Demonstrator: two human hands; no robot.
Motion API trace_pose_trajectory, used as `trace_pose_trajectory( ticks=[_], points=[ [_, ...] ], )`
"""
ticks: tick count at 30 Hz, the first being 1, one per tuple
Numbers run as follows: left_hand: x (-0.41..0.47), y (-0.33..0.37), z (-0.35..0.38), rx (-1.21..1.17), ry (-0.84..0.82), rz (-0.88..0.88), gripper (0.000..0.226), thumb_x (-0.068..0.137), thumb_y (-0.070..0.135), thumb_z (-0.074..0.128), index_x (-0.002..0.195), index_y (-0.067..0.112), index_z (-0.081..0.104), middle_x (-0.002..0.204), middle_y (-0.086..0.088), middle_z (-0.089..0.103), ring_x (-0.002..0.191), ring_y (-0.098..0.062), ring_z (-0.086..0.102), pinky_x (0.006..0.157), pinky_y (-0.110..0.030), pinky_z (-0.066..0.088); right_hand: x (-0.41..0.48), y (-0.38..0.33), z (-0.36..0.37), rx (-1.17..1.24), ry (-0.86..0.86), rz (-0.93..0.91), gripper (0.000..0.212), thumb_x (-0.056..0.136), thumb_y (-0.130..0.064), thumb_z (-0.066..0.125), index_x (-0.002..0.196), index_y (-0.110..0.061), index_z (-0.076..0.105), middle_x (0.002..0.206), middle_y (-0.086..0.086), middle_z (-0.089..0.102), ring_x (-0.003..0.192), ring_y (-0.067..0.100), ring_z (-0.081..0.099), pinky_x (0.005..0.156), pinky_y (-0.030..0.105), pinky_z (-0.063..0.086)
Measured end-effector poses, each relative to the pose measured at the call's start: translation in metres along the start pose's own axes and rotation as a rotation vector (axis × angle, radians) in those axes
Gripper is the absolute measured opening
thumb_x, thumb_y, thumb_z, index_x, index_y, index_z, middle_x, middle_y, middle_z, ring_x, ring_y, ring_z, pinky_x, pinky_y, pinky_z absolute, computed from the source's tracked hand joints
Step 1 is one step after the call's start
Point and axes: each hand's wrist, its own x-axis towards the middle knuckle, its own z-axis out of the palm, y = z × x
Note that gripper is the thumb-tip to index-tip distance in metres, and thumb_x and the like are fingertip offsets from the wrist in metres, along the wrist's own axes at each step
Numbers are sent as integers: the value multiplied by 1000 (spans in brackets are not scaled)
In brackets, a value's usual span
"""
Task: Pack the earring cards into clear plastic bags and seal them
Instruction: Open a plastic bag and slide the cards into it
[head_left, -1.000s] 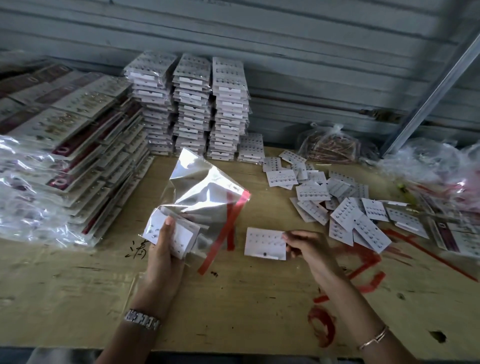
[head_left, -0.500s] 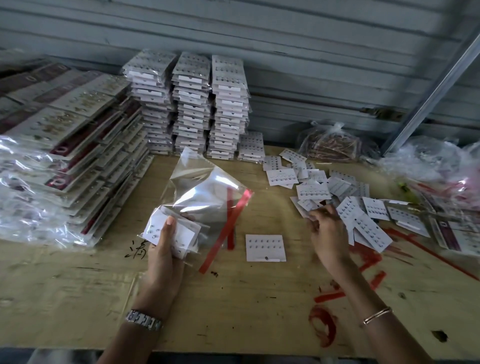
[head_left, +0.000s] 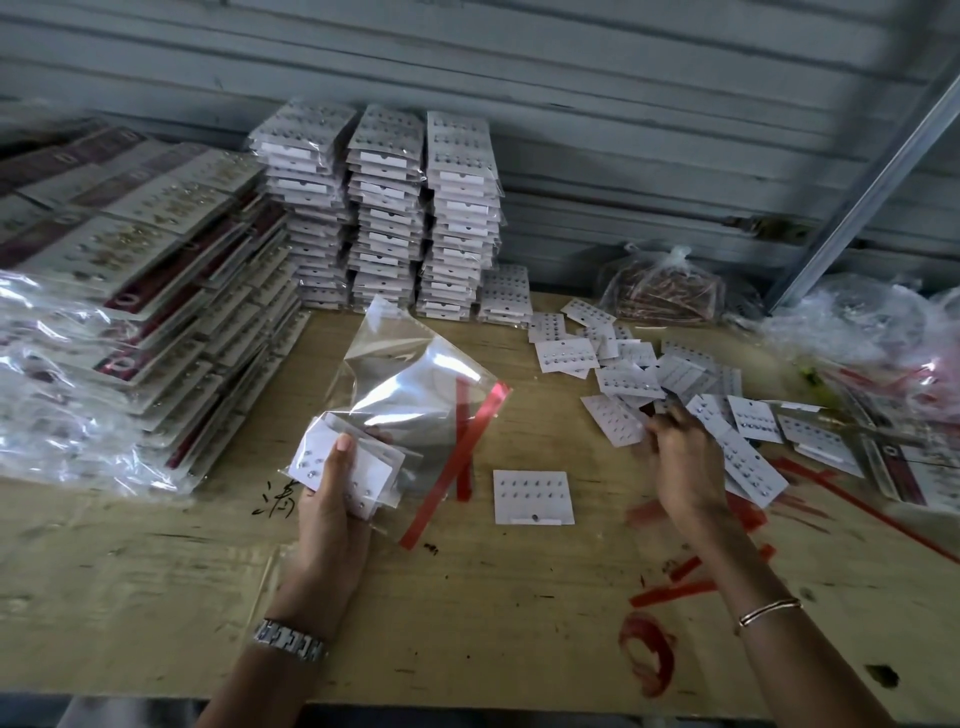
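glossy clear bag (head_left: 415, 395), seemingly thin plastic

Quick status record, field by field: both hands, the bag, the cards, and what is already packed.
left hand: grips the clear bag at its closed end, thumb on top
right hand: at the loose pile of cards, blurred; grip unclear
bag state: unsealed, red strip along its open end
cards in bag: several, bunched at the held end
single card: flat on the table between the hands, touching neither
packed stacks: at the back of the table
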Motion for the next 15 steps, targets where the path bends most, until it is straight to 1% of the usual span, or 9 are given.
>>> trace_pose_trajectory(
  ticks=[2,4,6,8,10,11,12,14,15],
  points=[
    [0,-1,-1,4,-10,3,63,94,38,50,132,-12,47,113,-37,60,86,-36,64,72,-37,57,-1,-4,-3,100,78,-15,12,86,-6,71,97,-1,73,116,16,66,80,26,70,69,37,61],
    [1,-1,-2,8,-16,8,57,95,38,50,128,-8,52,110,-35,62,84,-34,66,71,-36,58,-2,-10,-4,190,201,-44,5,83,-4,73,86,1,72,100,17,69,66,25,68,61,35,61],
    [1,-2,-2,3,-9,6,58,95,38,50,131,-8,50,112,-34,61,86,-34,65,70,-35,58,-4,-18,-4,326,348,-76,4,79,1,73,79,1,69,82,13,69,56,18,62,53,23,55],
    [1,-2,-2,1,-2,9,61,96,38,49,134,-9,47,113,-34,60,86,-33,65,70,-34,58,-8,-31,-2,576,418,-3,5,79,4,72,81,1,69,75,7,68,57,10,59,55,10,47],
    [2,-3,-2,2,6,15,61,96,37,49,134,-10,47,113,-34,61,85,-33,66,70,-35,58,-11,-45,-1,965,302,210,7,82,2,72,88,-2,71,77,3,70,63,7,63,57,9,48],
    [2,-3,-1,-1,8,17,62,95,37,50,134,-11,47,113,-35,60,86,-34,65,71,-35,57,-9,-52,1,1157,195,341,6,83,0,73,87,-5,72,76,3,70,62,6,62,53,11,47],
    [2,-3,-1,-6,9,17,62,94,38,50,133,-11,48,114,-36,60,88,-35,65,72,-36,57,-7,-57,2,1296,76,466,5,84,-2,73,82,-7,72,72,3,69,56,6,58,47,13,43],
    [1,-3,-2,-17,5,19,63,94,38,50,132,-11,49,116,-37,60,92,-38,63,73,-36,57,-2,-65,6,1461,-163,655,12,85,-3,70,75,-9,70,64,3,64,44,4,46,37,13,30],
    [1,-4,-3,-16,-6,21,62,95,39,49,131,-12,49,116,-38,60,94,-40,62,73,-36,57,1,-69,8,1543,-272,714,13,87,-2,67,75,-7,68,64,3,63,41,2,42,34,13,26]
  ],
)
